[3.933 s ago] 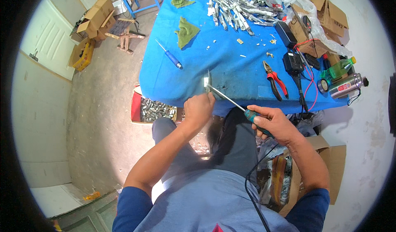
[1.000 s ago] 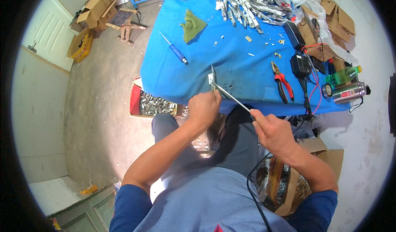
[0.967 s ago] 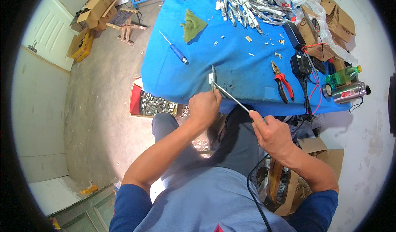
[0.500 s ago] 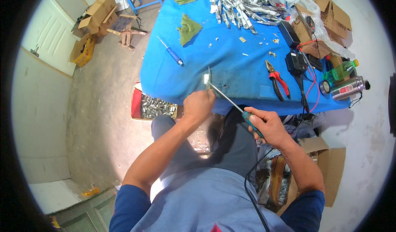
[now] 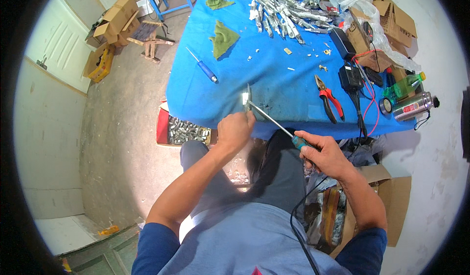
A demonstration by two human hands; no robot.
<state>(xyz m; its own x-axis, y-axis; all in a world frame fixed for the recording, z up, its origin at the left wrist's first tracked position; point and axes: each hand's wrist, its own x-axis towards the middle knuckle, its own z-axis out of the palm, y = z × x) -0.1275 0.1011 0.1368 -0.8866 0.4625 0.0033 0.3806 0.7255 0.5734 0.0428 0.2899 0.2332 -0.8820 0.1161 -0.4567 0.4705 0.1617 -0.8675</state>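
Observation:
My left hand point(image 5: 237, 130) is closed at the table's front edge. It grips the lower end of a narrow silvery piece point(image 5: 246, 98) with a thin pointed far end. My right hand point(image 5: 323, 152) is wrapped around the teal handle of a screwdriver point(image 5: 271, 119). The long shaft slants up and left, and its tip meets the silvery piece just beyond my left fingers. Whether the tip is wedged in or only touching, I cannot tell. Left of the piece lies a blue-handled screwdriver point(image 5: 207, 71); to the right are red-handled pliers point(image 5: 330, 100).
A pile of silvery strips point(image 5: 284, 8) covers the back of the blue-clothed table point(image 5: 191, 99). Green cloths point(image 5: 224, 39), a black adapter point(image 5: 350, 77) with cables, a green bottle point(image 5: 406, 85) and a steel flask point(image 5: 413, 105) lie around. Below stands a box of small metal parts point(image 5: 163, 128).
My right hand and its screwdriver have shifted slightly to the right. The tip stays at the silvery piece, which my left hand still grips. The whole view has moved a little.

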